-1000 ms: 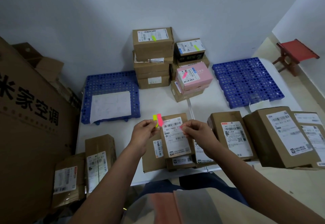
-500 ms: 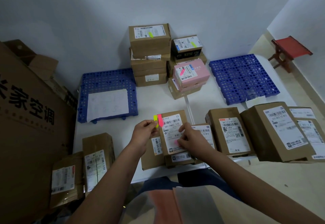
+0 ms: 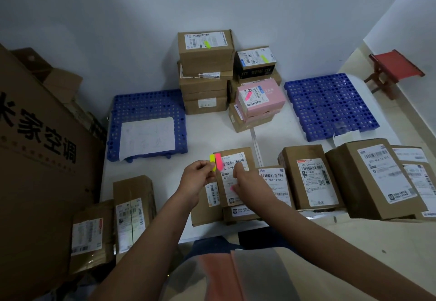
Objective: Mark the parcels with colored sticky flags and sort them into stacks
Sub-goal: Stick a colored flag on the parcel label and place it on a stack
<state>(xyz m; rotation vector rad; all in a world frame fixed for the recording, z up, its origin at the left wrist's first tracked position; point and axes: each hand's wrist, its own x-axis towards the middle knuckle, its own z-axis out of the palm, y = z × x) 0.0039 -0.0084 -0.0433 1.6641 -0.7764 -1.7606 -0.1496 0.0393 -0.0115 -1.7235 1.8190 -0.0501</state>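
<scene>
My left hand (image 3: 197,179) pinches a small pad of sticky flags (image 3: 216,162), a yellow strip and a pink strip standing up from my fingers. Just to its right lies a brown parcel (image 3: 232,159) with a white label, on top of other parcels at the table's front. My right hand (image 3: 250,184) rests on that label, and a pink flag (image 3: 232,188) shows at its fingertips against the label. At the back stand a tall brown stack (image 3: 205,64) with a yellow flag and a pink box (image 3: 260,97) with a pink flag.
Unflagged brown parcels (image 3: 309,178) line the front right of the white table (image 3: 212,133), others sit at the front left (image 3: 132,213). Two blue perforated pallets (image 3: 328,104) lie on the table, the left one (image 3: 146,104) bearing a paper sheet. A big carton (image 3: 35,159) stands left, a red stool (image 3: 396,67) right.
My right hand has come down from mid-air onto the parcel's label with the pink flag. My left hand has kept the flag pad in the same place.
</scene>
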